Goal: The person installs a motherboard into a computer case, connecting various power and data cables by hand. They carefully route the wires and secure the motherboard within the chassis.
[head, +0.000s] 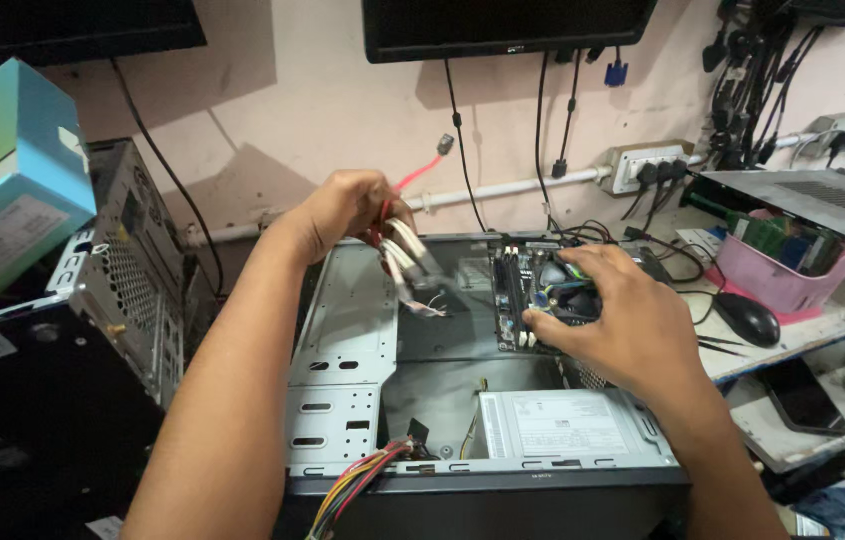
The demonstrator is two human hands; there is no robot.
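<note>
An open grey computer case (pixel 348 330) lies on its side in front of me. My left hand (pixel 343 210) is raised above it, gripping a bundle of white and red cables (pixel 408 262) that hang down, with a red cable end (pixel 443 147) sticking up behind. My right hand (pixel 618 320) rests on the motherboard (pixel 515 285) at the case's right side, fingers at its lower edge next to the dark fan. A silver power supply (pixel 553 425) sits in the near corner, with coloured wires (pixel 353 490) trailing out at the front.
Another case (pixel 113 290) stands at the left under a teal box (pixel 3 170). To the right are a black mouse (pixel 748 318), a pink tray (pixel 788 275), a phone (pixel 803 395) and a grey device (pixel 813 200). A monitor (pixel 503 25) and a power strip (pixel 648 165) are on the wall.
</note>
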